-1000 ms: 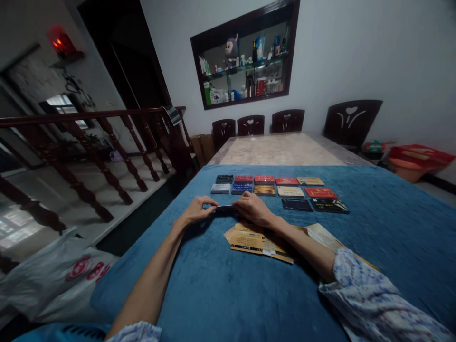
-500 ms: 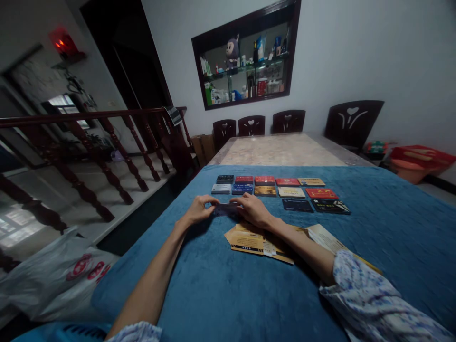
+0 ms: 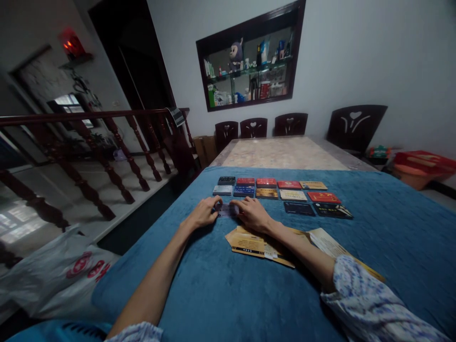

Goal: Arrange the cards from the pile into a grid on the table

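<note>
just left of the frame's lower centre, a pale greyish card (image 3: 227, 210) sits between two bare hands, over the blue cloth (image 3: 203, 294). its long axis runs left to right across the frame, nearly level, its short ends pointing at the two hands; its printed face is turned up toward the viewer, and whether its underside touches the cloth i cannot tell. the left forearm slants up and rightward from the bottom left of the frame, and the left hand (image 3: 204, 213) is mostly closed, fingers curled, thumb and fingertips gripping the card's left end. the right forearm comes up and leftward from the lower right, out of a patterned sleeve (image 3: 370, 299); the right hand (image 3: 254, 214) is palm down, knuckles bent, its fingertips closed on the card's right end. below the right hand and wrist, yellow cards (image 3: 247, 241) lie fanned and overlapping. above the hands, near mid-frame, stand rows of card stacks, the blue stack (image 3: 244, 191) just behind the pale card.
</note>
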`<action>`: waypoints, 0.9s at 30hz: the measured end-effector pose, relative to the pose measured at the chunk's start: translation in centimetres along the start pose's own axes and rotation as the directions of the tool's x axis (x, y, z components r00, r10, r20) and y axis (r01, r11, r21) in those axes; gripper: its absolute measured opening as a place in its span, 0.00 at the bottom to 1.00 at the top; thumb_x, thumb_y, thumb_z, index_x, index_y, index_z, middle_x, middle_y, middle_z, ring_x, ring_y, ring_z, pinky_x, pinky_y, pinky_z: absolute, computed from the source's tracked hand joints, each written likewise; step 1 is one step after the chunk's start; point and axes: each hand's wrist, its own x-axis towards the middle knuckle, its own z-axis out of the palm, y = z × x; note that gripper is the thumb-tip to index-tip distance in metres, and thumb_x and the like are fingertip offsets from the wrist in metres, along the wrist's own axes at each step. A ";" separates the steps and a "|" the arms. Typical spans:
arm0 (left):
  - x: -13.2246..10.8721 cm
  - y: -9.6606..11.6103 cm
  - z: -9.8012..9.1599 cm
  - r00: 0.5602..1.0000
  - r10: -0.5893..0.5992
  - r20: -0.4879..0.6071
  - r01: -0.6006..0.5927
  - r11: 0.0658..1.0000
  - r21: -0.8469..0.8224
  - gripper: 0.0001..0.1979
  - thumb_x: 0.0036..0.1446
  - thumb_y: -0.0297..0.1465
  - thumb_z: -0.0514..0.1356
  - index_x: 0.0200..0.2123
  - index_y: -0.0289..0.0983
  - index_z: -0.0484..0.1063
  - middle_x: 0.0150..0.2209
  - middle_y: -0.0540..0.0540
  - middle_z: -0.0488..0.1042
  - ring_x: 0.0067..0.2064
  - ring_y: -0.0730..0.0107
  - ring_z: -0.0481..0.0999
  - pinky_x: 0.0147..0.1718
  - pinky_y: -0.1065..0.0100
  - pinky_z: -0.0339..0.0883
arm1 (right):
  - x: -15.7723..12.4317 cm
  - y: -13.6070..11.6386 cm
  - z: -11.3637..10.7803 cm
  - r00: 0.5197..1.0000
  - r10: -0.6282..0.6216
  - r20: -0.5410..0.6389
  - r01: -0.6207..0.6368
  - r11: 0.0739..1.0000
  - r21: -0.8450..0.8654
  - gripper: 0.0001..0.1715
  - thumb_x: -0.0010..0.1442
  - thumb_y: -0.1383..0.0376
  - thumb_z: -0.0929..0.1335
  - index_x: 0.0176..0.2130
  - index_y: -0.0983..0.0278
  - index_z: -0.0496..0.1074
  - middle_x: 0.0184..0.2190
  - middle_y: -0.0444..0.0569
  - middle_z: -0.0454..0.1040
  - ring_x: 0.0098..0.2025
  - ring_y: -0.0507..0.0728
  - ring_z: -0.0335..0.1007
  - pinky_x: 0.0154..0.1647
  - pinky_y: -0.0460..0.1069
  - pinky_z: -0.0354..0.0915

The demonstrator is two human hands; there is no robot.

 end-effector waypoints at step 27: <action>-0.1 0.6 0.7 0.978 -0.179 0.109 0.173 0.983 0.064 0.22 0.51 0.28 0.60 0.50 0.39 0.65 0.49 0.41 0.73 0.52 0.54 0.72 0.52 0.54 0.61 | 0.5 0.4 -0.6 0.999 -0.033 0.027 0.034 0.999 -0.041 0.31 0.62 0.56 0.68 0.61 0.63 0.65 0.49 0.58 0.70 0.51 0.64 0.59 0.45 0.54 0.57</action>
